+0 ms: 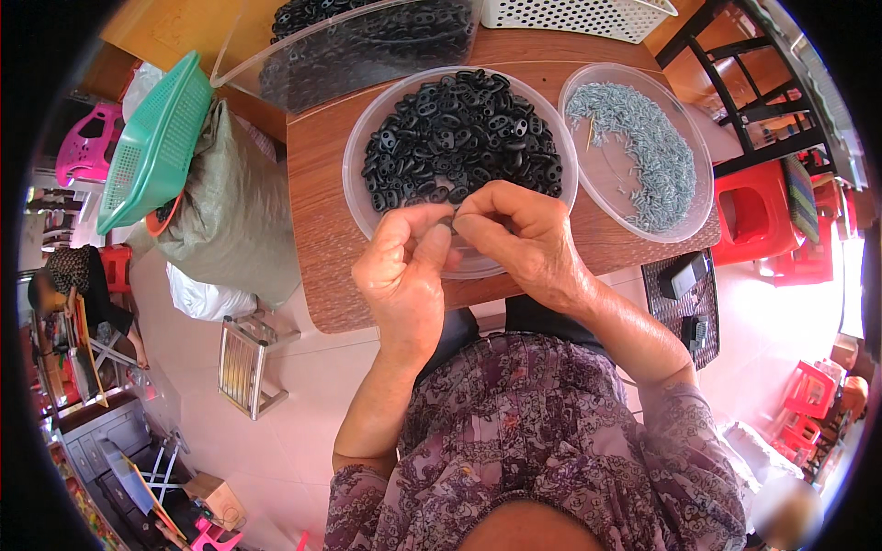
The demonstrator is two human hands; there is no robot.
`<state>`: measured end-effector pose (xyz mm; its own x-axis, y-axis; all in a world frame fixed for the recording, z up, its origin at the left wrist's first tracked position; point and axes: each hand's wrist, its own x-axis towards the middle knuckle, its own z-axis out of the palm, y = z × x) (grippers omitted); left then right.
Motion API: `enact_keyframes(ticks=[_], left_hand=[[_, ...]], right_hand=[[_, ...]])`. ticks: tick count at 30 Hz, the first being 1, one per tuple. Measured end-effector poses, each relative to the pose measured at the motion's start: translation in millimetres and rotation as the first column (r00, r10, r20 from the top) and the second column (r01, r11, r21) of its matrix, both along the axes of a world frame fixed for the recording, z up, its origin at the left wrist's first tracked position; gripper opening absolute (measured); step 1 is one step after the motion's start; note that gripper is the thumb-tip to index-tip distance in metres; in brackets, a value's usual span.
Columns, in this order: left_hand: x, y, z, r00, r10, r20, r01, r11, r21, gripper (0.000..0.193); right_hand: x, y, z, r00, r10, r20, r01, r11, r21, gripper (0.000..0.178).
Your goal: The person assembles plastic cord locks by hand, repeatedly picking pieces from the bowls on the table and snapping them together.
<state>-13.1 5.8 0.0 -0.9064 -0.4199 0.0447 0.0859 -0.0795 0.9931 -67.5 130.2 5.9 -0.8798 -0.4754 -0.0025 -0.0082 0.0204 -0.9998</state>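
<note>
My left hand (404, 271) and my right hand (524, 234) meet fingertip to fingertip over the near rim of a round clear tub (355, 174). Pinched in the left fingertips is a small dark piece (448, 222), mostly covered by the fingers. The right thumb and forefinger press together against it; whatever they grip is hidden. Many black oval plastic pieces with two holes (459, 129) fill the tub. Right of it, a second round clear tub (602, 184) holds a heap of small silvery-blue screws (657, 151).
Both tubs stand on a brown wooden table (322, 266). Behind them are a clear bin (367, 55) of black pieces and a white perforated basket (579, 20). A green basket (156, 147), a sack (234, 202) and a metal stool (248, 367) are left; red stools (753, 211) are right.
</note>
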Motion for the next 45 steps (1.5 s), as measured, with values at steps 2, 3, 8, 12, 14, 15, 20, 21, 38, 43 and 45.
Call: enact_keyframes(ticks=[2, 3, 8, 12, 14, 15, 20, 21, 38, 43, 45], left_hand=[[0, 0, -1, 1.000, -0.001, -0.014, 0.001, 1.000, 0.011, 0.010], [0, 0, 0, 1.000, -0.002, -0.010, 0.002, 1.000, -0.004, 0.010], [-6, -2, 1, 1.000, -0.010, -0.007, 0.009, 0.998, -0.055, 0.010], [-12, -4, 1, 0.999, -0.021, -0.033, 0.021, 1.000, -0.017, 0.011], [-13, -5, 1, 0.998, -0.036, -0.047, 0.036, 0.999, 0.004, 0.012], [-13, -7, 0, 0.998, -0.034, -0.052, 0.035, 0.999, 0.033, 0.012], [-14, -21, 0, 0.999, -0.036, -0.021, 0.037, 0.996, 0.084, 0.013], [-13, -23, 1, 0.999, -0.036, -0.021, 0.037, 0.996, 0.085, 0.013], [-5, -22, -2, 1.000, -0.014, -0.005, 0.015, 0.997, 0.073, 0.012], [-4, -19, -1, 1.000, 0.012, 0.001, -0.012, 0.996, 0.083, 0.012], [-4, -15, -2, 0.999, 0.037, -0.004, -0.037, 0.996, 0.082, 0.012]], right_hand=[[-3, 0, -1, 0.996, 0.029, -0.089, -0.024, 0.998, 0.055, 0.009], [-4, -1, -1, 0.996, 0.029, -0.088, -0.024, 0.998, 0.055, 0.009], [-12, -5, 1, 0.984, 0.038, -0.173, -0.033, 0.999, 0.035, 0.013], [-19, -5, 2, 0.991, 0.083, -0.109, -0.075, 0.994, 0.077, 0.014], [-23, -4, 1, 0.984, 0.103, -0.149, -0.092, 0.993, 0.077, 0.014], [-25, -3, 1, 0.984, 0.104, -0.147, -0.093, 0.993, 0.079, 0.014], [-40, 12, 0, 0.918, 0.087, -0.386, -0.010, 0.980, 0.197, 0.010], [-44, 16, -3, 0.837, 0.137, -0.530, 0.021, 0.960, 0.281, 0.012], [-47, 6, -20, 0.424, 0.630, -0.650, -0.023, 0.725, 0.688, 0.014], [-42, 8, -13, 0.628, 0.410, -0.661, -0.085, 0.881, 0.466, 0.015], [-37, 7, -7, 0.684, 0.365, -0.632, -0.086, 0.900, 0.427, 0.016]])
